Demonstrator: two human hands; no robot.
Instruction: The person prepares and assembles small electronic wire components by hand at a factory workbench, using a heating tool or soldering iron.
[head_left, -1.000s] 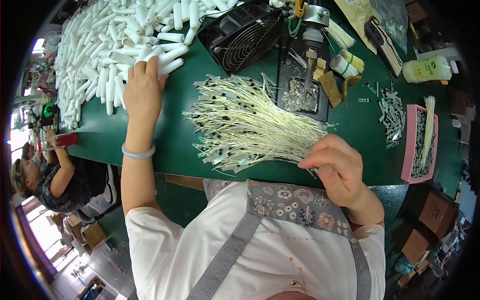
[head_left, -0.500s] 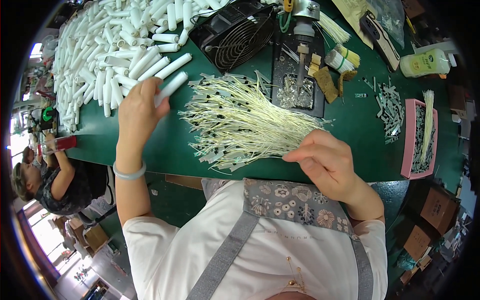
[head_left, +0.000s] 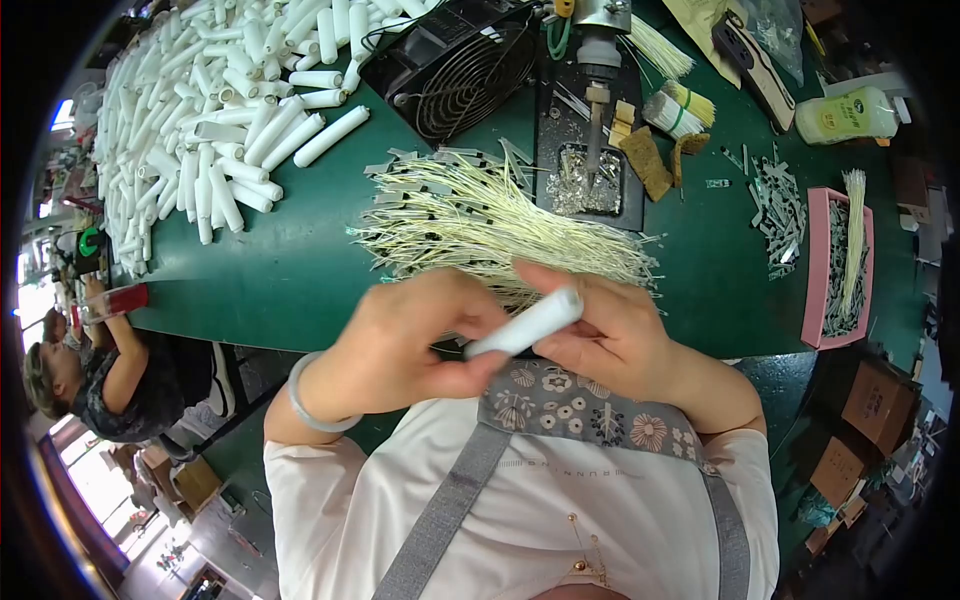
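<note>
A white plastic tube is held aslant close in front of my body. My left hand, a pale bangle on its wrist, is closed round the tube's lower left end. At the upper right end, my right hand curls its thumb and fingers about the tube; motion blurs the contact. Just beyond both hands spreads a heap of thin pale-yellow wires with small dark and grey strips at their left ends. The hands cover part of the heap's near edge. A big pile of similar white tubes lies at the far left.
A black fan and a bench press with metal scraps at its base stand beyond the wires. Rightward are tied wire bundles, loose small strips, a pink box and a bottle. Another person sits at left.
My left hand has come from the tube pile toward my body, bringing a white tube. My right hand has moved left from the wires' right ends to meet the tube.
</note>
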